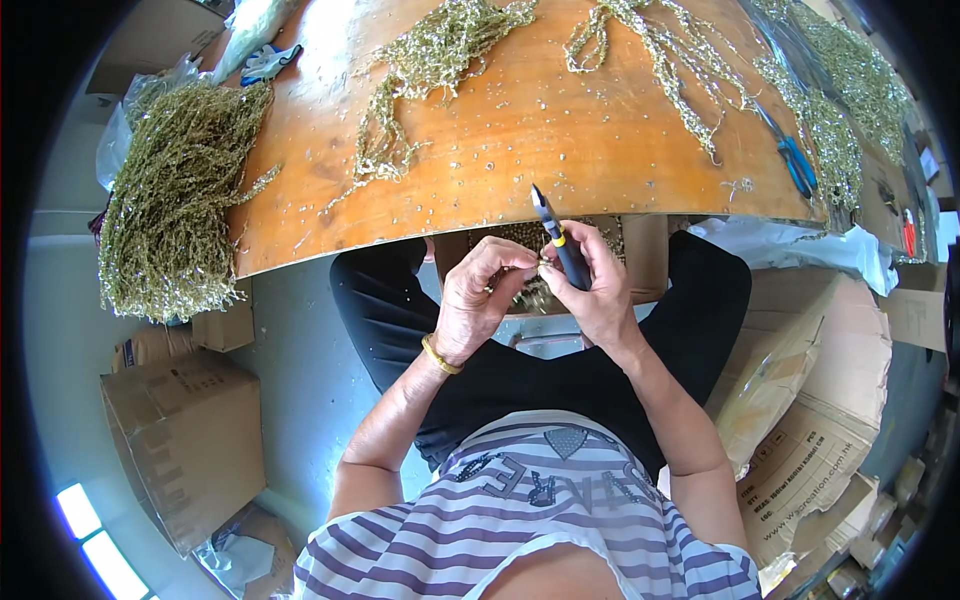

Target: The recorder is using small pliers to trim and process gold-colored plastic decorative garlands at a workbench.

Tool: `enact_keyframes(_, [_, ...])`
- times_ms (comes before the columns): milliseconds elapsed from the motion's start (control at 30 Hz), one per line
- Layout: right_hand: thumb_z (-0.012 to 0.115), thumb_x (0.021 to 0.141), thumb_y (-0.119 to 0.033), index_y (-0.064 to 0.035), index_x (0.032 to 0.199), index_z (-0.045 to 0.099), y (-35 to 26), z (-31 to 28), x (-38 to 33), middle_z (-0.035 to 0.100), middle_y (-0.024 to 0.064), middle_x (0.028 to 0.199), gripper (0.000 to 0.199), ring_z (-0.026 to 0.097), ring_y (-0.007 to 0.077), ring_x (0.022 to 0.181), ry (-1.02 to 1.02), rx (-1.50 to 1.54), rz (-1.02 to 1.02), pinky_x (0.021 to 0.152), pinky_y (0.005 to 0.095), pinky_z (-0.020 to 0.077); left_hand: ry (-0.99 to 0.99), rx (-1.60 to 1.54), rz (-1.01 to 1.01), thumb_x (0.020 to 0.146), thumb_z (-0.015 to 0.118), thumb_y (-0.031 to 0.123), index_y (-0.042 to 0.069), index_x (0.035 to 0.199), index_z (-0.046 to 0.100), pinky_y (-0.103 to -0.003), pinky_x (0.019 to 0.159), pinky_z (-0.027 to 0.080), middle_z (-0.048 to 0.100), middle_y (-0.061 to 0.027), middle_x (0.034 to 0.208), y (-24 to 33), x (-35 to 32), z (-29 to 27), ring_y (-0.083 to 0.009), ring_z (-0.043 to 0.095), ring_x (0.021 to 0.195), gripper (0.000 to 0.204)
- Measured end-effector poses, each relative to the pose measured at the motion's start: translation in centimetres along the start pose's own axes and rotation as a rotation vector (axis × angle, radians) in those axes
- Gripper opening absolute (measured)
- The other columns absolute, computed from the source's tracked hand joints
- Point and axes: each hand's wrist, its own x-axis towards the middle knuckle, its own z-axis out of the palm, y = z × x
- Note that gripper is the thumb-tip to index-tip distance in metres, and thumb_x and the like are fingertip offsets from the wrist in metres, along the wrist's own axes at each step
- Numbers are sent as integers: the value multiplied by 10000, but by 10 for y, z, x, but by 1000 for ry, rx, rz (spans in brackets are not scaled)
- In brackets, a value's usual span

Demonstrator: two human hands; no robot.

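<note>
Just off the table's near edge, above my lap, both my hands meet at the fingertips. My left hand point(474, 302) is closed in a pinch on something too small to make out. In my right hand point(608, 300) is a pair of cutting pliers point(570, 262) with black and yellow handles, its jaws pointing up toward the table. The thumb and a finger of that hand also pinch close to the left fingertips. Under my hands stands an open cardboard box point(648, 258) with small gold glittery pieces inside, partly hidden by the hands.
On the wooden table point(480, 150) lie gold beaded strands point(440, 50), more strands point(660, 60) and scattered bits. A thick bundle point(180, 200) hangs over its left edge. Blue-handled pliers point(797, 165) lie at right. Cardboard boxes point(190, 430) stand left; a torn carton point(810, 430) leans right.
</note>
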Motion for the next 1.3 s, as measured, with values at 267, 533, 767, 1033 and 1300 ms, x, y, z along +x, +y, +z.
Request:
enact_keyframes(267, [583, 777, 25, -16, 1140, 460, -5, -5, 0, 537, 12, 884, 386, 511, 76, 823, -58, 248, 23, 778, 214, 413, 2, 111, -70, 799, 565, -39, 23, 921, 562, -232, 658, 433, 559, -56, 832, 1, -2, 2, -129, 541, 752, 137])
enact_keyframes(533, [568, 798, 4, -16, 1130, 464, -13, -17, 7, 514, -1, 841, 348, 485, 50, 784, -192, 96, -18, 717, 194, 403, -183, 101, -129, 825, 562, -4, 22, 949, 551, -209, 647, 414, 538, -35, 836, 8, 0, -8, -94, 514, 738, 128])
enact_keyframes(767, [558, 792, 6, -12, 1078, 469, -20, -24, 6, 495, -9, 828, 300, 475, 45, 770, -391, 120, 86, 714, 183, 399, -337, 88, -98, 795, 593, -7, 13, 901, 569, -257, 647, 449, 565, -66, 811, 22, 5, -15, -144, 573, 737, 111])
enact_keyframes(1033, [508, 817, -23, -17, 1073, 462, -23, -35, -1, 483, -6, 810, 260, 453, 49, 703, -227, 378, 156, 637, 195, 377, -694, -104, -124, 797, 590, 1, 13, 890, 587, -244, 677, 434, 583, -51, 811, 24, 3, -22, -124, 564, 783, 94])
enact_keyframes(1300, [549, 798, -7, -18, 1095, 478, 6, -35, -7, 528, 11, 832, 306, 503, 61, 744, -51, 6, 46, 671, 200, 408, -356, -265, -477, 849, 562, 45, 4, 955, 575, -181, 657, 436, 599, 5, 814, 7, -8, -12, -39, 539, 747, 114])
